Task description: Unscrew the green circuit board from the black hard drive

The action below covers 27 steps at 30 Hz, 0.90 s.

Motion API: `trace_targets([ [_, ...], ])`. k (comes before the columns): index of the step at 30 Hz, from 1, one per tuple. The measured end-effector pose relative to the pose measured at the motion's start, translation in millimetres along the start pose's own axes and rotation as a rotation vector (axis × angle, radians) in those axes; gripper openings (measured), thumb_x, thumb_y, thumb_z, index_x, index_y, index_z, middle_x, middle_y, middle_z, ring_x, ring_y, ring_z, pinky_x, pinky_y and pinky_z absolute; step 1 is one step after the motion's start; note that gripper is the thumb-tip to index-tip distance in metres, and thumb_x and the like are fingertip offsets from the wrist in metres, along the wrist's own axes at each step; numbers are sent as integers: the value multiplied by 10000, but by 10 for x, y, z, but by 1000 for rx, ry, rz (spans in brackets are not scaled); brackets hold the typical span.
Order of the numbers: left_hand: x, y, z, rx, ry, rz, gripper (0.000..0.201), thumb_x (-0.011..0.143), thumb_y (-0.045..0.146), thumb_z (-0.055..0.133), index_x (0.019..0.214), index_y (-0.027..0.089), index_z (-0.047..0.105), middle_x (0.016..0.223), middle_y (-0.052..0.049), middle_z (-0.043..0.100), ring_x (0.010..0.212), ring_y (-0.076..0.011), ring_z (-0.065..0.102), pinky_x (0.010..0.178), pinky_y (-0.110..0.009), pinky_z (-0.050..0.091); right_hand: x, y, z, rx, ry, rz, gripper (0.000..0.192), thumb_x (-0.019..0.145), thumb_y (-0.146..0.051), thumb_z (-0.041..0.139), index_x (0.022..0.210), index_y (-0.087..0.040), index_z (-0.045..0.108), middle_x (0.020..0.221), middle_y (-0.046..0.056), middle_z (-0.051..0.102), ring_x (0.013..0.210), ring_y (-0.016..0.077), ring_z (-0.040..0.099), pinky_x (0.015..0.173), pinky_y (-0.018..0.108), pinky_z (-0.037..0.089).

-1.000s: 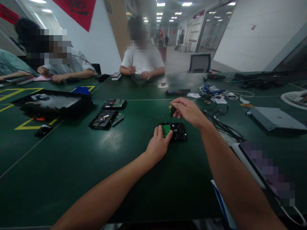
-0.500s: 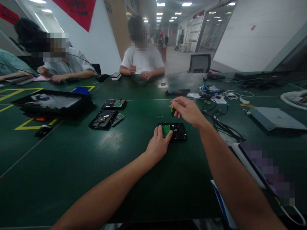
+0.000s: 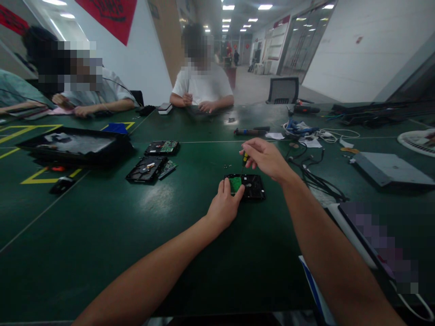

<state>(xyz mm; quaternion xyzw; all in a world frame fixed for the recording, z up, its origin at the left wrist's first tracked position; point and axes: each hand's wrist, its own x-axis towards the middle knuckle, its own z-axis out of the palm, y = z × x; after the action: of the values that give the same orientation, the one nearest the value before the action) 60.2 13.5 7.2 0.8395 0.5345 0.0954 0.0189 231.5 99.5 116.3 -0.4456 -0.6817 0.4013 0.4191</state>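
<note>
Right now the person's left hand (image 3: 224, 204) rests on the green table (image 3: 102, 235), its fingers pressed against the near-left corner of a black hard drive (image 3: 249, 186) that lies flat in front of them, thumb on the drive's green circuit board (image 3: 234, 183). Whether that hand grips the drive or only steadies it, I cannot tell. The right hand (image 3: 267, 158) hangs just above the drive's far edge, fingers pinched round the yellow-and-black handle of a small screwdriver (image 3: 244, 159) held roughly upright, tip down toward the board.

A few tiny screws (image 3: 227, 165) lie on the table just beyond the drive. Farther left sit two more opened drives (image 3: 146, 169), and a black tray (image 3: 73, 144) beyond them. A tangle of black cables (image 3: 314, 174) runs off to the right. Across the table two other people sit with their own hands busy.
</note>
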Motion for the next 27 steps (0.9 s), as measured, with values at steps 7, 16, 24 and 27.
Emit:
trace_targets([
  [7, -2, -7, 7, -4, 2, 2, 599, 996, 139, 471, 1554, 331, 367, 1629, -195, 269, 1508, -434, 264, 1020, -523, 511, -6, -22, -45, -81, 21, -15, 232, 964, -421, 574, 1006, -232, 701, 808, 29, 687, 631, 131, 609, 535, 260, 466],
  [16, 1, -6, 13, 19, -28, -8, 618, 994, 123, 468, 1564, 331, 351, 1632, -211, 248, 1508, -452, 248, 1014, -526, 513, 3, -29, -11, -29, 35, -6, 166, 945, -374, 595, 959, -217, 645, 1007, 53, 749, 584, 95, 552, 492, 247, 413],
  [24, 3, -8, 19, 8, -10, -3, 613, 994, 127, 470, 1562, 330, 355, 1621, -216, 261, 1502, -462, 254, 997, -522, 522, 24, 11, -37, -35, 7, 7, 234, 971, -364, 535, 1077, -243, 705, 875, 42, 698, 634, 132, 596, 527, 272, 451],
  [27, 3, -8, 20, 3, -7, 4, 604, 996, 131, 470, 1559, 320, 361, 1620, -224, 258, 1503, -465, 250, 1000, -531, 518, 21, 24, -43, -82, 54, -5, 191, 939, -393, 604, 964, -221, 682, 805, 31, 678, 623, 127, 581, 514, 267, 425],
])
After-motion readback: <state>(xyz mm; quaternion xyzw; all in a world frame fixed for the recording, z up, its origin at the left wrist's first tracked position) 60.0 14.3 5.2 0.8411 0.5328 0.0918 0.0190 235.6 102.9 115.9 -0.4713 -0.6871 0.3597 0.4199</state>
